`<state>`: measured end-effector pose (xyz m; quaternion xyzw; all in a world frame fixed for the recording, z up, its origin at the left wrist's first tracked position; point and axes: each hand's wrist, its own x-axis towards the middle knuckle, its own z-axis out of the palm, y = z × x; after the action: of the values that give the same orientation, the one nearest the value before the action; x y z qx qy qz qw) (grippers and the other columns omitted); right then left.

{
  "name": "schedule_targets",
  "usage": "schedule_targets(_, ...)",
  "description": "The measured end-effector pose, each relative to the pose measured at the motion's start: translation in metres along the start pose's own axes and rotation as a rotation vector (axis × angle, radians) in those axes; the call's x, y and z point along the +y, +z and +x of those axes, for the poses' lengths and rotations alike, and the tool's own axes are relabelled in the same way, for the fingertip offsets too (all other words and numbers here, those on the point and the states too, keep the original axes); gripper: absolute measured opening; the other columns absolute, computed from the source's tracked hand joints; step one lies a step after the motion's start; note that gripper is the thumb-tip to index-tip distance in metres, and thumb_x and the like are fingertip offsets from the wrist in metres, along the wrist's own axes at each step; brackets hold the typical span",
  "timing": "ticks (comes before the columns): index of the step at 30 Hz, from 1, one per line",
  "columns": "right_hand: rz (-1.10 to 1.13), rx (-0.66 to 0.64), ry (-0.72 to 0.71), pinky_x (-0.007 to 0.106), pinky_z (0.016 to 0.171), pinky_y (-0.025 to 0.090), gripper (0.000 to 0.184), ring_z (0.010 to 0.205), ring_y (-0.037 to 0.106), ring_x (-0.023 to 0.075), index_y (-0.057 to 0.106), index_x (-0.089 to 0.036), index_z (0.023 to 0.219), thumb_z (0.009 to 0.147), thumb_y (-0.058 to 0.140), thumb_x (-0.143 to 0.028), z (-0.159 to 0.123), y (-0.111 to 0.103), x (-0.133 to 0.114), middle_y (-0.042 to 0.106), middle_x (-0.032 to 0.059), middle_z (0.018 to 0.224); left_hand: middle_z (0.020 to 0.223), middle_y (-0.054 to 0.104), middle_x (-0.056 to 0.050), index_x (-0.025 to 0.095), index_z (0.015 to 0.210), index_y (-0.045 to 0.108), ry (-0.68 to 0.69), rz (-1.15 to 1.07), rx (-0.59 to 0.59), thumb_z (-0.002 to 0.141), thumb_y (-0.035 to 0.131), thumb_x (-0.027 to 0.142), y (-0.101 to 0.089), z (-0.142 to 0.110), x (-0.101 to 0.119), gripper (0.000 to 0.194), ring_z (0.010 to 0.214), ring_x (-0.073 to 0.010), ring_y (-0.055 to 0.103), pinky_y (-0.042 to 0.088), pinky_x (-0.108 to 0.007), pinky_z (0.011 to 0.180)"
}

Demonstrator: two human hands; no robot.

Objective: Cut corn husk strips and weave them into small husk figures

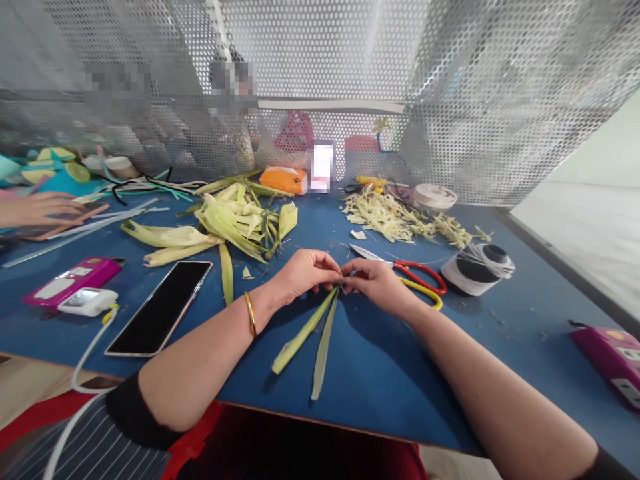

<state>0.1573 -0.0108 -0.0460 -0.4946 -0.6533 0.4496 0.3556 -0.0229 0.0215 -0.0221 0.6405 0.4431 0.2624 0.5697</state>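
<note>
My left hand (313, 270) and my right hand (367, 280) meet fingertip to fingertip over the blue table. Both are closed in a pinch on the top ends of two green corn husk strips. One strip (303, 333) is thicker and folded; the flatter strip (324, 350) hangs beside it, both pointing toward the table's front edge. A thin thread shows at the fingertips, partly hidden. Just beyond my right hand lie scissors (420, 269) with red and yellow handles. A black spool wound with white thread (477, 270) stands to their right.
A heap of corn husks (233, 217) lies at the back left, and shredded husk pieces (383, 210) at the back right. A phone (163, 307) lies left of my arm near a purple power strip (75, 280) with a white plug. Another person's hand (45, 210) rests at far left.
</note>
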Motion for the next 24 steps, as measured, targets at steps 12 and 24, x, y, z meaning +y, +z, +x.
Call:
schedule_targets(12,0.062,0.0,0.048,0.029,0.069,0.053,0.004,0.066,0.065,0.0152,0.068,-0.02,0.072,0.072,0.064,-0.02,0.002,-0.004,0.001,0.07,-0.0012,0.065,0.074,0.072,-0.002,0.018,0.076,0.07,0.338,0.361,0.044,0.077,0.066,0.021,-0.001,0.001,-0.008,0.005,0.068,-0.0139,0.065,0.047,-0.022,0.063)
schedule_targets(24,0.117,0.041,0.103,0.03,0.067,0.053,0.011,0.066,0.067,0.0167,0.067,-0.019,0.07,0.074,0.066,-0.03,0.003,-0.001,0.002,0.07,0.0016,0.064,0.088,0.071,-0.009,0.017,0.089,0.066,0.75,1.138,-0.007,0.097,0.039,0.024,-0.008,-0.001,-0.009,0.029,0.086,-0.0198,0.064,0.043,-0.028,0.074)
